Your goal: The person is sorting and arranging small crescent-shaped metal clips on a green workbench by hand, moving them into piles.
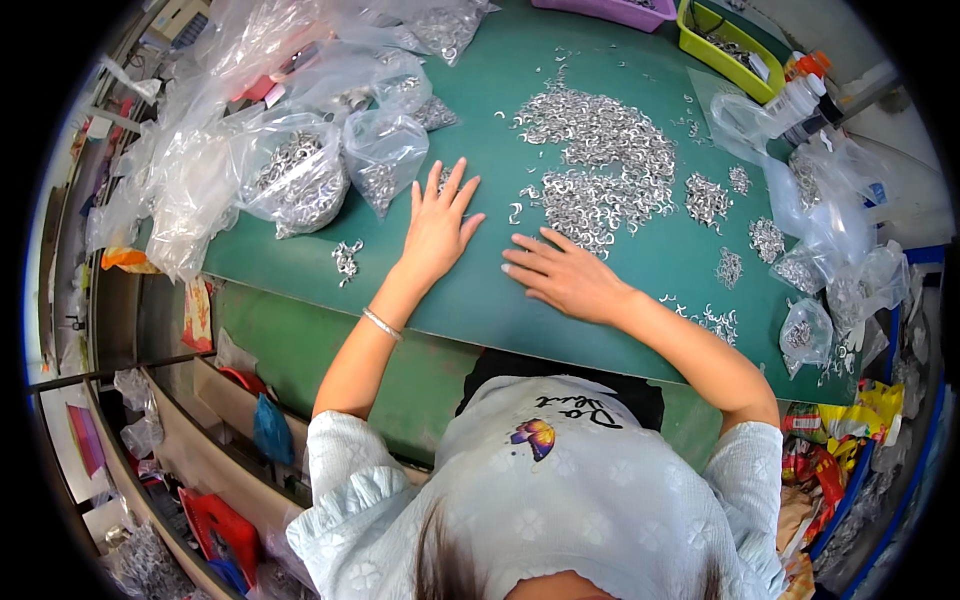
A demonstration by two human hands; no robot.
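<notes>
My left hand (437, 232) lies on the green tabletop (470, 290) with its fingers spread. A few small silvery pieces show between its fingertips; the rest there is covered by the fingers. To its right, my right hand (572, 282) rests palm down, fingers stretched out toward the left, holding nothing that I can see. Just beyond it spreads a large pile of small, curved, silvery metal pieces (620, 155). A few loose curved pieces (515, 212) lie between this pile and my left hand.
Clear plastic bags of metal pieces (300, 185) crowd the left side. Smaller heaps (707, 200) and more bags (805, 335) lie at the right. A yellow-green basket (735, 55) and a purple tray (610, 12) stand at the back. Open drawers (210, 440) are at the lower left.
</notes>
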